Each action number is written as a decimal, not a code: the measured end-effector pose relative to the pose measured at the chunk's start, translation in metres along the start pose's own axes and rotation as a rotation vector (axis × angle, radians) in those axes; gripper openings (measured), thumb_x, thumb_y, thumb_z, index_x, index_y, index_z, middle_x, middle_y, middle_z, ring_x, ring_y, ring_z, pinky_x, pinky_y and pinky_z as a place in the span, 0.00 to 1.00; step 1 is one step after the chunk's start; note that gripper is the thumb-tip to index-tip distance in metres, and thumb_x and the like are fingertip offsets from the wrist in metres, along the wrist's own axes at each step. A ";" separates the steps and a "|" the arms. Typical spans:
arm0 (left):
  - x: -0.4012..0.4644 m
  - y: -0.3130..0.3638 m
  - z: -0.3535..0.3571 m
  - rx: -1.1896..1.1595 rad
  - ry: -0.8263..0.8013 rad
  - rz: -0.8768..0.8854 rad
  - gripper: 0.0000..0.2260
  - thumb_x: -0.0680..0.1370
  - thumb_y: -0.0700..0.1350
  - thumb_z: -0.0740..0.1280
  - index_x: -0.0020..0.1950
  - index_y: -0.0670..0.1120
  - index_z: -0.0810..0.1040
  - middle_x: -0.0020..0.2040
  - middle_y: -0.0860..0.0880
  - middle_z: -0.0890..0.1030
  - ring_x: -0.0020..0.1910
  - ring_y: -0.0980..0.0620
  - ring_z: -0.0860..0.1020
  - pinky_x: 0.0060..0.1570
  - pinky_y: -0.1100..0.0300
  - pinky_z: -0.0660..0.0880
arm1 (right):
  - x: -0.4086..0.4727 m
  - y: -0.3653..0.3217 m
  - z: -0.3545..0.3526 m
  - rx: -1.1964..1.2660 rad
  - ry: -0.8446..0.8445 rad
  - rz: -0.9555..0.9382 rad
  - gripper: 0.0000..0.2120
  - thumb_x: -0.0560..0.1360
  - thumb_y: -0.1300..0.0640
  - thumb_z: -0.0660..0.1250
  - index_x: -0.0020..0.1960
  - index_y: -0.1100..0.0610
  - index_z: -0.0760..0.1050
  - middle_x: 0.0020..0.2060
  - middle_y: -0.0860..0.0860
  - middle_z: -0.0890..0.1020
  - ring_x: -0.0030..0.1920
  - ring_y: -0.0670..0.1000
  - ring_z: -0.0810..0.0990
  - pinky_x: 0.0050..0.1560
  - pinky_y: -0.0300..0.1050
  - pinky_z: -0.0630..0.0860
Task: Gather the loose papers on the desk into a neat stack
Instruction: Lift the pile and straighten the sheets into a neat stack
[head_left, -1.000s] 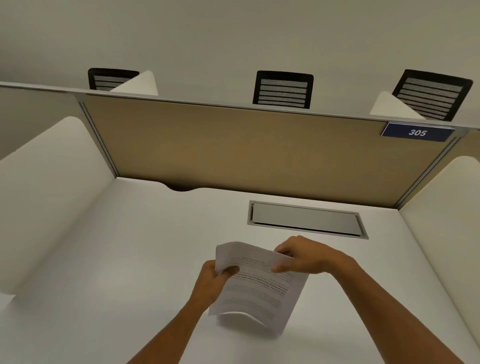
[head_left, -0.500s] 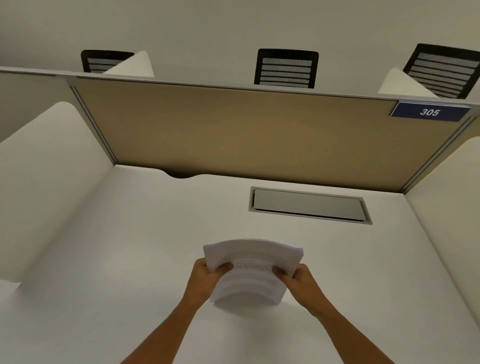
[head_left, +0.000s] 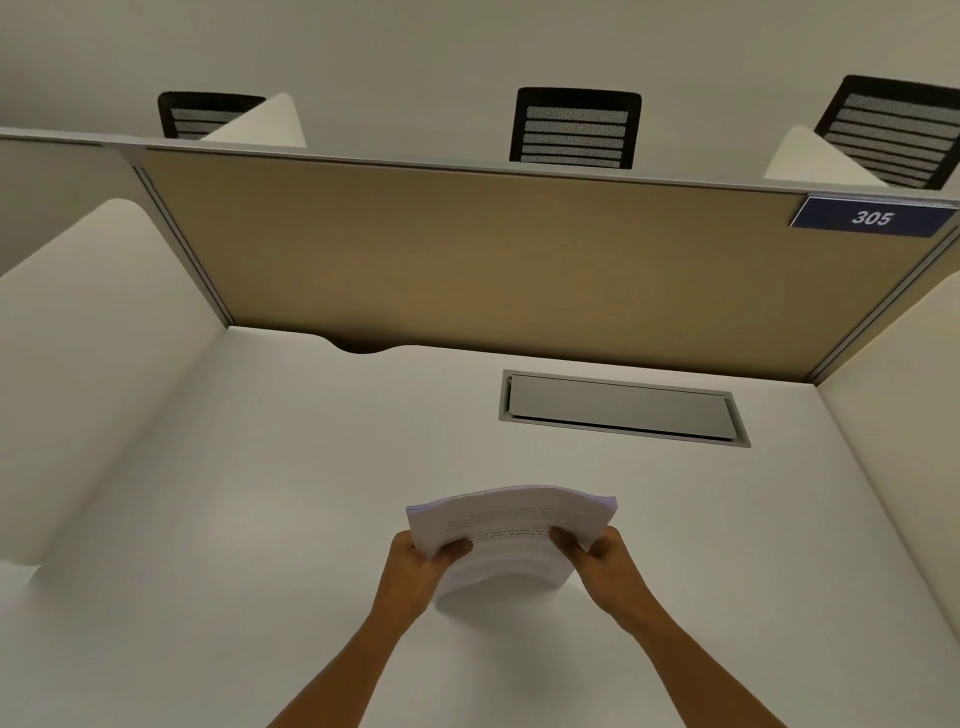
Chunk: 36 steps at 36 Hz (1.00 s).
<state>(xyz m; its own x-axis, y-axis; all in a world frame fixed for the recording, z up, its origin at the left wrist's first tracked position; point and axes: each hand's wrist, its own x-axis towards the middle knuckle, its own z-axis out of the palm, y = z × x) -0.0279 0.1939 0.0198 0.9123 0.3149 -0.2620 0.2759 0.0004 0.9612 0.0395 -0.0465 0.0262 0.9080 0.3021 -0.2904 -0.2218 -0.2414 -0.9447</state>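
A stack of printed white papers (head_left: 511, 525) stands on its lower edge on the white desk (head_left: 260, 519), bowed and leaning toward me. My left hand (head_left: 415, 564) grips the stack's left side, thumb on the front sheet. My right hand (head_left: 597, 558) grips its right side the same way. The sheets' edges look roughly lined up, with slight fanning at the top right corner.
A grey cable hatch (head_left: 623, 410) is set into the desk behind the papers. A tan partition (head_left: 467, 260) with a blue "305" sign (head_left: 872, 217) closes the back. White side dividers (head_left: 78, 364) stand left and right. Three black chairs (head_left: 574, 127) show beyond.
My right hand moved from the papers' top edge down to the right side. The stack turned from tilted to square and upright between both hands.
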 end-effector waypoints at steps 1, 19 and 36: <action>0.000 0.000 0.000 0.008 -0.005 -0.001 0.15 0.71 0.40 0.77 0.50 0.59 0.83 0.46 0.55 0.87 0.47 0.56 0.85 0.45 0.64 0.82 | 0.000 0.002 0.000 -0.002 -0.006 0.007 0.11 0.80 0.50 0.67 0.54 0.34 0.82 0.50 0.41 0.87 0.52 0.42 0.84 0.48 0.32 0.80; 0.003 -0.006 -0.003 0.049 -0.031 -0.035 0.13 0.72 0.41 0.76 0.48 0.59 0.84 0.47 0.58 0.87 0.47 0.59 0.84 0.40 0.69 0.80 | -0.001 0.011 0.003 -0.042 -0.027 0.059 0.11 0.80 0.53 0.68 0.51 0.36 0.83 0.51 0.41 0.87 0.52 0.42 0.84 0.47 0.34 0.81; 0.012 -0.024 -0.021 0.051 0.013 -0.005 0.13 0.74 0.38 0.73 0.53 0.56 0.82 0.51 0.55 0.87 0.55 0.45 0.84 0.46 0.62 0.82 | 0.020 0.001 -0.002 -0.334 -0.111 0.073 0.09 0.81 0.50 0.65 0.58 0.50 0.81 0.50 0.45 0.86 0.49 0.48 0.85 0.49 0.37 0.82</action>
<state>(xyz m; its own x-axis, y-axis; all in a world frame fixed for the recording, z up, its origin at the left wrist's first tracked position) -0.0297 0.2180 -0.0045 0.9070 0.3271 -0.2652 0.2957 -0.0466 0.9541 0.0581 -0.0421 0.0194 0.8458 0.3667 -0.3875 -0.1395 -0.5491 -0.8241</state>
